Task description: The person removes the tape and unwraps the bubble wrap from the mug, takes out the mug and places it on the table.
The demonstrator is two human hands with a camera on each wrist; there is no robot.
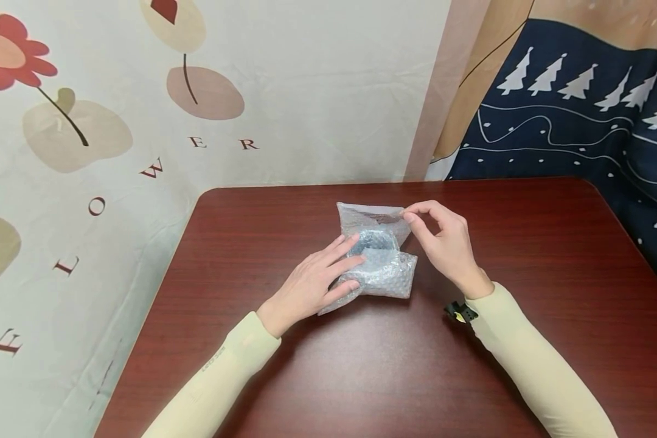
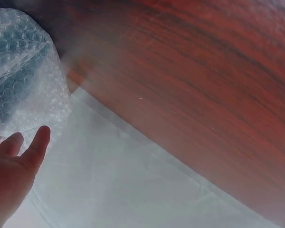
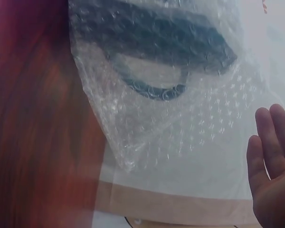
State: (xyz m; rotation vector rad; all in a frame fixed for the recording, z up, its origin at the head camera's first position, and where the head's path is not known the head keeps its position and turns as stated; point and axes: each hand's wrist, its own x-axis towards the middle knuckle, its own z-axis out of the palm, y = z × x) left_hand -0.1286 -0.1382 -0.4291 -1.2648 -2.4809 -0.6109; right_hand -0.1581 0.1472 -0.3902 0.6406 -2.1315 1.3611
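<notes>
Clear bubble wrap (image 1: 385, 283) lies partly folded on the table around a bluish object (image 1: 373, 241). Through the plastic in the right wrist view, the object (image 3: 152, 35) looks dark blue with a curved, handle-like loop; its kind is blurred by the wrap. My left hand (image 1: 314, 277) rests on the left side of the bundle, fingers spread and fairly straight. Thumb and forefinger of my right hand (image 1: 443, 240) pinch the upper right corner of a raised flap of the wrap. Several right fingers (image 3: 271, 147) show beside the wrap in the right wrist view.
The bundle sits toward the far side of a reddish-brown wooden table (image 1: 547, 267). Behind it hangs a pale cloth (image 1: 317, 91) with flowers and letters. A dark blue cloth (image 1: 569, 128) with white trees hangs at the right. A black strapped device (image 1: 461, 312) is at the right wrist.
</notes>
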